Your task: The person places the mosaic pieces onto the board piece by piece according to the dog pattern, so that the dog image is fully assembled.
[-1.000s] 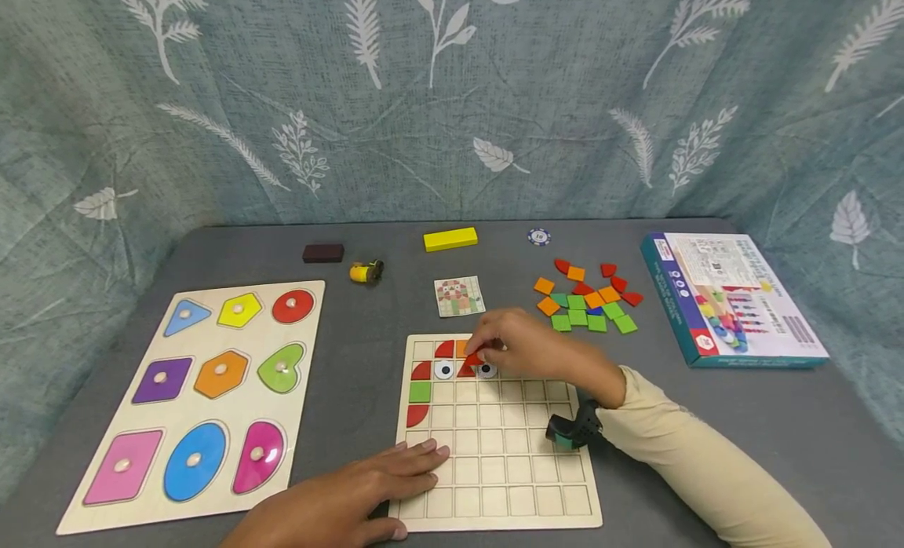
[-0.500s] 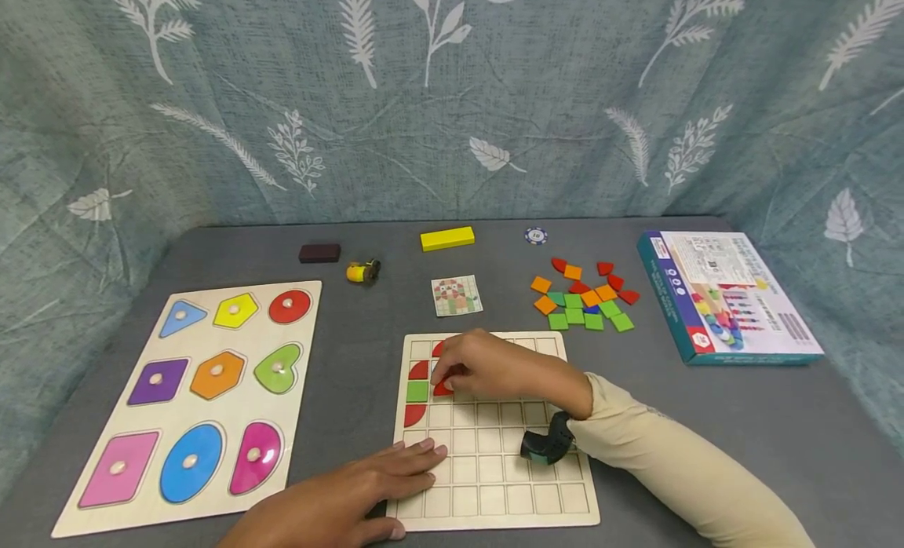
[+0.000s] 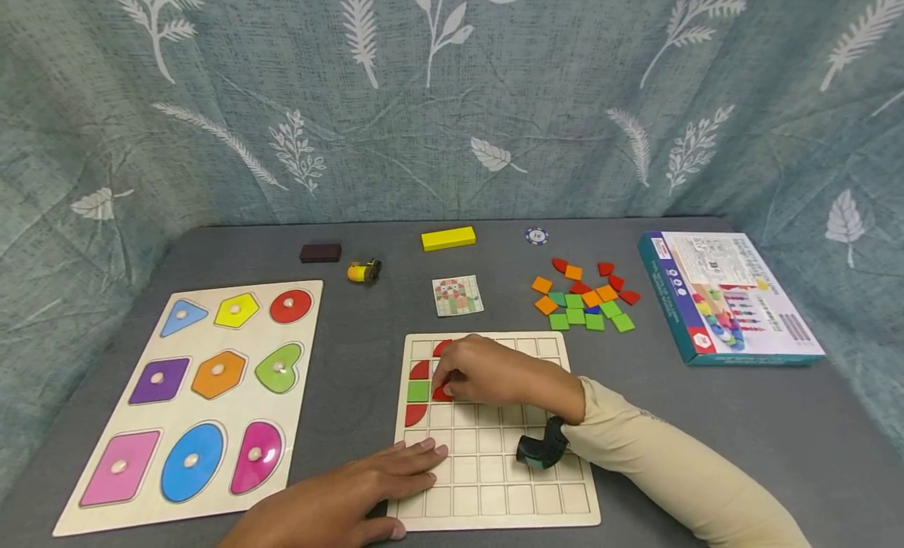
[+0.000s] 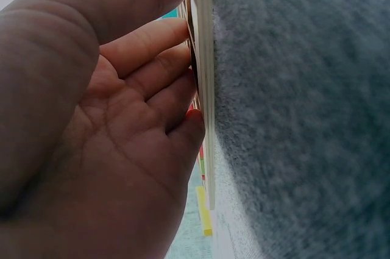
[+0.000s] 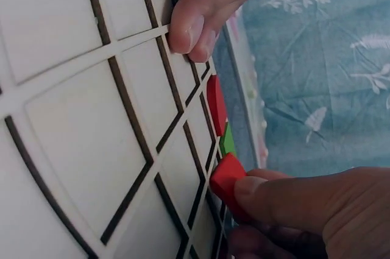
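The square pale wooden board with a recessed grid (image 3: 521,499) lies flat in front of the person. Fill status is judged early: tiles occupy part of the left column and at least one cell of the far row. The nearer rows show bare cells; cells beneath the right hand are hidden.

The left hand (image 3: 360,485) rests on the board's near left part, fingers extended and slightly apart, holding nothing visible. The right hand (image 3: 487,369) pinches one tile between thumb and fingers.

The loose group of flat orange, green and red tiles (image 3: 575,316) lies unplaced, beyond the board to the right. The small paper card with a printed coloured pattern (image 3: 457,295) lies beyond the board's far edge.

The flat red round-edged tile (image 5: 226,177) is at the second column, just beside the seated flat green square tile (image 3: 418,391). It appears tilted; full seating cannot be confirmed. Its free end points toward the near side; its visible long axis runs roughly near to far. The covered end's shape cannot be told.
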Tool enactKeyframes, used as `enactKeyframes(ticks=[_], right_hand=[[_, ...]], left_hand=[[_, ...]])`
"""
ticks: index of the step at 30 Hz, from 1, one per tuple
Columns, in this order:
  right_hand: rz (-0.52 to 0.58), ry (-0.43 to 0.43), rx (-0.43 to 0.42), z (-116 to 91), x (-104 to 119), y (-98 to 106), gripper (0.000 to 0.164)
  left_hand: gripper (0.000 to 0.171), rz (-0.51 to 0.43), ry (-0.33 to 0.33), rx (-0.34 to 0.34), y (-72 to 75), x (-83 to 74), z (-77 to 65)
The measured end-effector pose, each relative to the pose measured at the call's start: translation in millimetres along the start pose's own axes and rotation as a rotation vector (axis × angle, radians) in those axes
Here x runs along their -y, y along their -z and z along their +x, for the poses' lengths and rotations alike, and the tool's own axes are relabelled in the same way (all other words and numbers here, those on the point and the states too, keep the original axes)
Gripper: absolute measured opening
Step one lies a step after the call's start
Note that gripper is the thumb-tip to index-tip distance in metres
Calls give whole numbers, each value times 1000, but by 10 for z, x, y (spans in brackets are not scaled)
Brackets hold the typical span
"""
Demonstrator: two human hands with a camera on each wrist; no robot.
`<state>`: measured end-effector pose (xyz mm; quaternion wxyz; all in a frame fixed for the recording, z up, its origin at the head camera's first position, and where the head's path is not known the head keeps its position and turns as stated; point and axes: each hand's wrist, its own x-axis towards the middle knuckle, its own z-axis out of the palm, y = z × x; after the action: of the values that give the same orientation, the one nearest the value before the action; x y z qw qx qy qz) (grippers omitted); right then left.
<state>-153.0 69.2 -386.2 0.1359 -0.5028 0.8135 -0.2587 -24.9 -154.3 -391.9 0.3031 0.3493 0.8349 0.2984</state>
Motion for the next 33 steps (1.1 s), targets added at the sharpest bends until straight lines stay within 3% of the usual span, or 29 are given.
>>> enactKeyframes(ticks=[9, 16, 26, 33], right_hand=[[-70, 21, 7, 6, -23, -15, 13], [-26, 7, 6, 0, -52, -9, 17], [78, -54, -79, -138, -202, 36, 10], [118, -65, -166, -260, -322, 183, 11]], left_hand=[[60, -4, 14, -2, 8, -13, 15], [61, 7, 10, 1, 18, -8, 12], [60, -11, 17, 10, -2, 4, 21], [59, -29, 24, 11, -6, 5, 15]])
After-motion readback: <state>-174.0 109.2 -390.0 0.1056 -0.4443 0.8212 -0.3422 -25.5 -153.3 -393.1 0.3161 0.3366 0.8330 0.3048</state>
